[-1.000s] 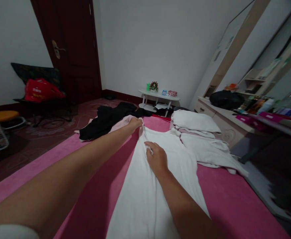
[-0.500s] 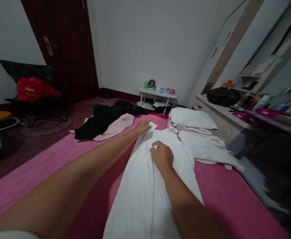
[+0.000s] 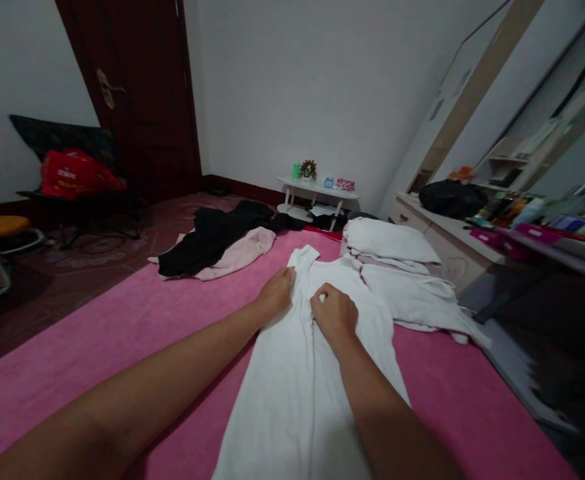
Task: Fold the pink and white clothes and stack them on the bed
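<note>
A white garment (image 3: pixel 282 387), perhaps a shirt or dress, lies lengthwise on the pink bed cover (image 3: pixel 172 347), a seam or fold running down its middle. My left hand (image 3: pixel 276 293) is closed on its left edge, just below the narrow shoulder part at the far end. Fingers curled, my right hand (image 3: pixel 336 311) pinches the cloth near the middle of the upper part. A sleeve-like part spreads to the right, beside a folded white stack (image 3: pixel 390 241). The garment's near end runs out of the frame.
Black clothing (image 3: pixel 217 233) and a pink garment (image 3: pixel 242 253) lie at the bed's far left. A small white table (image 3: pixel 317 189) stands by the wall. To the right is a dresser (image 3: pixel 437 230) with a black bag (image 3: pixel 452 198). A red bag (image 3: pixel 75 175) sits on a chair.
My left hand has moved nearer, from the far shoulder corner down to the garment's left edge. My right hand keeps its pinch at nearly the same spot. The view has shifted slightly.
</note>
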{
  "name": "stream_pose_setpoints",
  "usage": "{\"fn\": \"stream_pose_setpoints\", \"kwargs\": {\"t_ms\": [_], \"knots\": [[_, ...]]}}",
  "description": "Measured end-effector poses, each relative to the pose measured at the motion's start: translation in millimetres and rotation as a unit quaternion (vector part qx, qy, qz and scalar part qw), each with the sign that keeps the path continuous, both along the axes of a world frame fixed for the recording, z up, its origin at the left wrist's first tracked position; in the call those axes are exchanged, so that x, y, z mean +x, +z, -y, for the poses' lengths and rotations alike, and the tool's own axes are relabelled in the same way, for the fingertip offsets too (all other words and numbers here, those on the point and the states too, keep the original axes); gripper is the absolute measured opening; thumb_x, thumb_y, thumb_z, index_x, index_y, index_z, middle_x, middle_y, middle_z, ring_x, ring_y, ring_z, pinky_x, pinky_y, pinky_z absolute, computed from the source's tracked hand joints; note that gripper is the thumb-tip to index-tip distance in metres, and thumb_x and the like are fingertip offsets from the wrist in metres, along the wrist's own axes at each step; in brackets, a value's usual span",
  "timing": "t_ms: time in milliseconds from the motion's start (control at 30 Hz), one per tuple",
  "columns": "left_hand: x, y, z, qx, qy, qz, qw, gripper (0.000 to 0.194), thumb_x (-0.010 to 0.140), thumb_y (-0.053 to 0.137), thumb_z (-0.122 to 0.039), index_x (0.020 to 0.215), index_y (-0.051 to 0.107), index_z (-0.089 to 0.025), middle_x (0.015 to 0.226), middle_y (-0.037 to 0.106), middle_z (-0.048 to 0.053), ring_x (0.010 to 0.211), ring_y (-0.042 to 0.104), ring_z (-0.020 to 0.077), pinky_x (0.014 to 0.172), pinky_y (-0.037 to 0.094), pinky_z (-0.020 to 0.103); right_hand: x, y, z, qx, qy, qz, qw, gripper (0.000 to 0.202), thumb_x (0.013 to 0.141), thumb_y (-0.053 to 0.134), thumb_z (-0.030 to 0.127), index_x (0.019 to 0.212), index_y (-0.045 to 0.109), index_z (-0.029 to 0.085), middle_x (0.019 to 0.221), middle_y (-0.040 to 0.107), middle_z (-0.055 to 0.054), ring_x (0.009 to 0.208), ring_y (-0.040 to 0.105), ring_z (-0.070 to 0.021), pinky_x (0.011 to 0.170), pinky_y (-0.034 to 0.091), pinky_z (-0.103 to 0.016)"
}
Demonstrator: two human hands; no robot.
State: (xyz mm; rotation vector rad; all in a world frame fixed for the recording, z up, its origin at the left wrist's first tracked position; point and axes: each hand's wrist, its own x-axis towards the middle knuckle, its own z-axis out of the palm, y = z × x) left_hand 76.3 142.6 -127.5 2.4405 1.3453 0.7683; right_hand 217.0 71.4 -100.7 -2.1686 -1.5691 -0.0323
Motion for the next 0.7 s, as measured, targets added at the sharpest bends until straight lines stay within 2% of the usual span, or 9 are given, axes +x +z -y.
{"fn": "stream_pose_setpoints", "kwargs": {"t_ms": [133,267,367,433,600,700], "knots": [[-4.1,-1.4,-1.6,0.006,-0.001,0.0,1.0,0.051,0.077,0.042,0.002,0.126,0.049,-0.01,0.128,0.054,0.016,0.12,0.051,0.0218,0.103,0.041,0.031,0.3,-2.2,-1.2,0.061,0.091,0.051,0.993,0.012,0.074,0.052,0.016,0.071,0.062,0.02,0.089,0.063,-0.004,0.087,0.056,-0.0178,0.072,0.036,-0.027],[-5.4,-3.9,-3.8,0.013,-0.012,-0.001,1.0,0.042,0.083,0.044,-0.006,0.124,0.051,-0.015,0.128,0.054,0.013,0.119,0.052,0.021,0.101,0.042,0.033,-2.6,-1.6,0.4,0.047,0.156,0.059,0.985,0.024,0.075,0.056,0.014,0.095,0.066,0.021,0.098,0.064,-0.004,0.096,0.053,-0.0192,0.083,0.035,-0.029],[-6.2,-4.9,-4.0,0.019,-0.019,-0.009,1.0,0.037,0.085,0.045,-0.01,0.121,0.052,-0.016,0.126,0.056,0.012,0.117,0.053,0.0208,0.099,0.043,0.033,-3.1,-1.5,1.4,0.031,0.153,0.072,0.985,0.033,0.08,0.057,0.019,0.112,0.063,0.023,0.103,0.063,-0.006,0.098,0.053,-0.0205,0.083,0.034,-0.03],[-6.5,-5.0,-3.9,0.024,-0.019,-0.016,0.999,0.035,0.087,0.044,-0.011,0.12,0.053,-0.015,0.125,0.057,0.013,0.117,0.054,0.0215,0.098,0.043,0.033,-1.6,-1.7,1.2,0.027,0.148,0.072,0.986,0.034,0.082,0.056,0.02,0.115,0.062,0.025,0.101,0.063,-0.005,0.095,0.054,-0.0194,0.081,0.034,-0.029],[-6.4,-4.2,-2.7,0.035,-0.013,-0.033,0.999,0.036,0.087,0.044,-0.012,0.122,0.051,-0.015,0.126,0.056,0.013,0.117,0.053,0.022,0.096,0.044,0.033,6.2,-0.8,-1.0,0.048,0.144,0.04,0.988,0.024,0.08,0.054,0.016,0.094,0.071,0.026,0.087,0.065,-0.001,0.082,0.058,-0.0145,0.077,0.033,-0.026],[-6.7,-3.3,-1.7,0.044,-0.013,-0.044,0.998,0.037,0.089,0.043,-0.014,0.125,0.049,-0.015,0.126,0.056,0.013,0.115,0.055,0.0214,0.096,0.044,0.032,11.7,1.0,-1.7,0.09,0.095,0.024,0.991,0.022,0.079,0.053,0.017,0.087,0.071,0.024,0.086,0.067,0.0,0.077,0.058,-0.0135,0.073,0.034,-0.025]]}}
